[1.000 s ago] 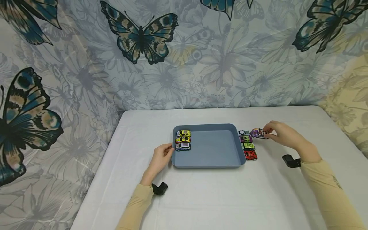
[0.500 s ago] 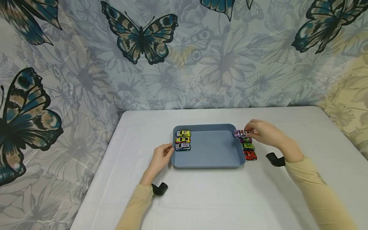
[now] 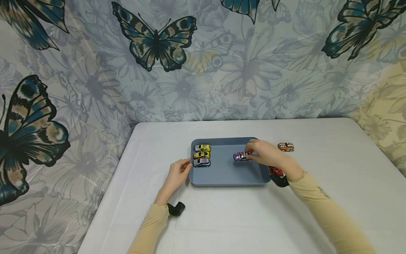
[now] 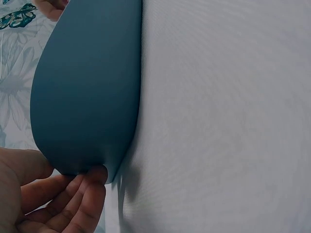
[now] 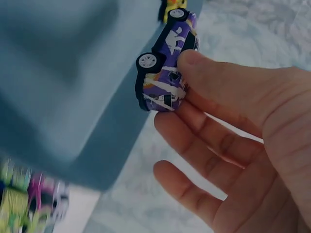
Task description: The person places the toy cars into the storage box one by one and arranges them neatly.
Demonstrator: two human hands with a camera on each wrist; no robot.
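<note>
In the head view a purple toy car hangs over the right half of a grey-blue tray. My right hand pinches it between thumb and fingers; the right wrist view shows white wheels and white-orange markings on the purple toy car. At the tray's left side, my left hand grips the rim, its fingers against the outer wall in the left wrist view. Inside the tray by that side stand a yellow-green toy car, a yellow-and-red toy car and a black-and-white toy car.
An orange toy car stands on the white table right of the tray. Along the tray's right side a red toy car shows partly under the wrist; other cars there appear blurred in the right wrist view. A patterned cloth hangs behind.
My right hand has carried the purple toy car leftward from beside the orange one to over the tray, uncovering the orange car. My left hand stays at the tray's rim.
</note>
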